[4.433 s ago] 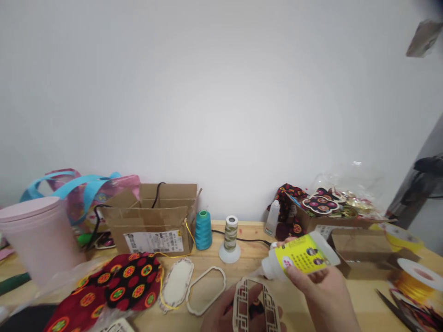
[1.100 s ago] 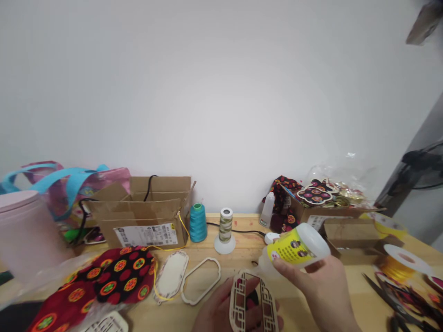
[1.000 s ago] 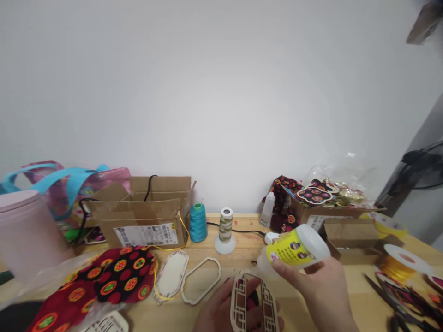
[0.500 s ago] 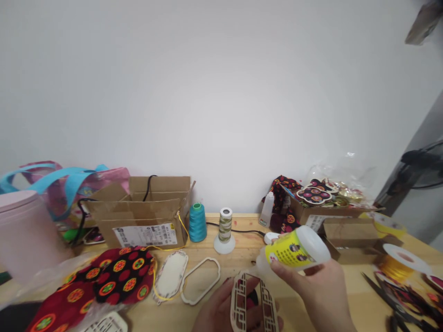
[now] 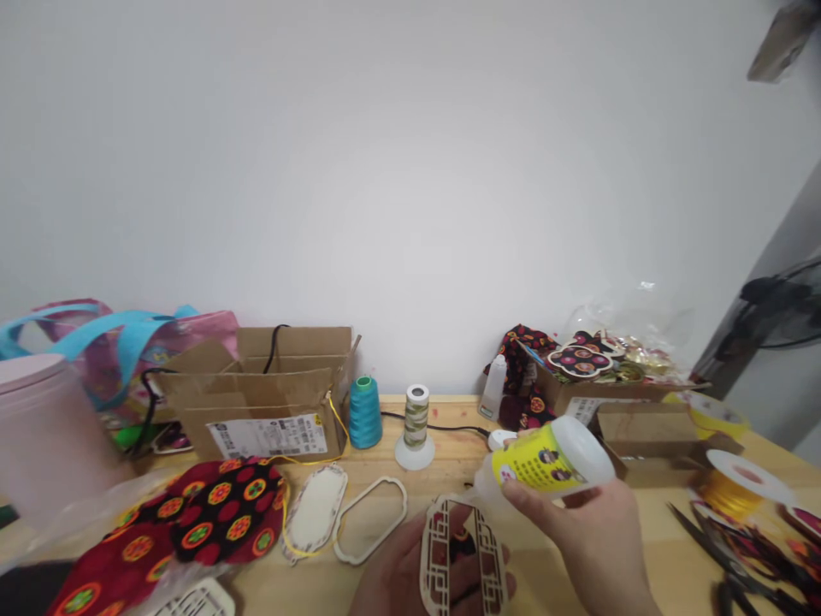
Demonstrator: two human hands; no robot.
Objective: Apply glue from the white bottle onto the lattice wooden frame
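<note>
Bottle with the yellow label [image 5: 542, 462] is in your right hand [image 5: 596, 535], thumb in front, tipped so the nozzle end points down-left at the top edge of the wooden lattice piece [image 5: 440, 552]. Can't tell if the tip's actually touching, it's kinda washed out there. Your left hand [image 5: 394, 565] is cradling that lattice piece from behind, low at the front of the table [image 5: 269, 590], and you can see your fingers through the cutouts. Just left of that hand you've got a thin outline frame [image 5: 403, 506] lying flat.
</note>
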